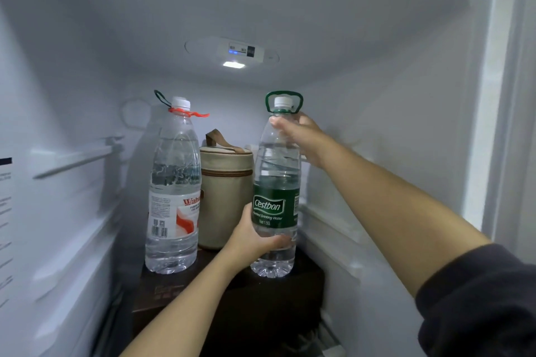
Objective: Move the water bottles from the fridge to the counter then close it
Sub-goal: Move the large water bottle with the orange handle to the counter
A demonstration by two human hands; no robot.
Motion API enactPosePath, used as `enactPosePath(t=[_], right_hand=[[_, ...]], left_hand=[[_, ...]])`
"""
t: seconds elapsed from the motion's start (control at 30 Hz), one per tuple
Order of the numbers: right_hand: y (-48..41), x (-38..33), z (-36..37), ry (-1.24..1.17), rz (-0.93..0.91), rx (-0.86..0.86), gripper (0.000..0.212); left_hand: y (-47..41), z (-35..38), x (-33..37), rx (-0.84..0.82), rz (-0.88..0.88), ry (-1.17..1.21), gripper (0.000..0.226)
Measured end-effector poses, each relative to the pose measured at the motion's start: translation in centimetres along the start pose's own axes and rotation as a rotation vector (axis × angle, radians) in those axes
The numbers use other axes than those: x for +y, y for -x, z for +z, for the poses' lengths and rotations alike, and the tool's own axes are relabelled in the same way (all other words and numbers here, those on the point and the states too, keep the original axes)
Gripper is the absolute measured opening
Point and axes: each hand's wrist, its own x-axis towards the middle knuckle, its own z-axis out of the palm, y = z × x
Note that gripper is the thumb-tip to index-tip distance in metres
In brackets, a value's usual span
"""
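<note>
Fridge interior [377,124]: white walls, lamp [233,64] lit overhead. The green-label bottle [275,206] stands upright at the right front of a dark box [232,298] that serves as its shelf. I cannot tell from this angle whether its base is clear of the box top.

The left hand [255,238] wraps the lower body at the label's bottom edge, fingers curled round it. The right hand [298,136] grips the shoulder under the green carry loop, thumb in front and fingers behind.

Judgement: this is the withdrawal of the first bottle. I would lift slightly, keep it upright, let the left hand carry the weight, and draw it straight toward me.

A beige zip bag [226,197] sits just beside it on the left, so avoid brushing that. The red-label bottle [174,197] stands beyond the bag, untouched.
</note>
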Motion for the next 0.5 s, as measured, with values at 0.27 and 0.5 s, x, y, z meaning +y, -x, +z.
enactPosePath(t=[0.27, 0.5], right_hand=[[-1.0, 1.5, 1.6, -0.130, -0.020, 0.058, 0.024], [0.6, 0.3, 1.4, -0.153, -0.049, 0.180, 0.028]], left_hand=[[-0.2, -0.1, -0.5, -0.053, -0.043, 0.056, 0.106], [0.9, -0.4, 0.8, -0.046, -0.035, 0.050, 0.085]])
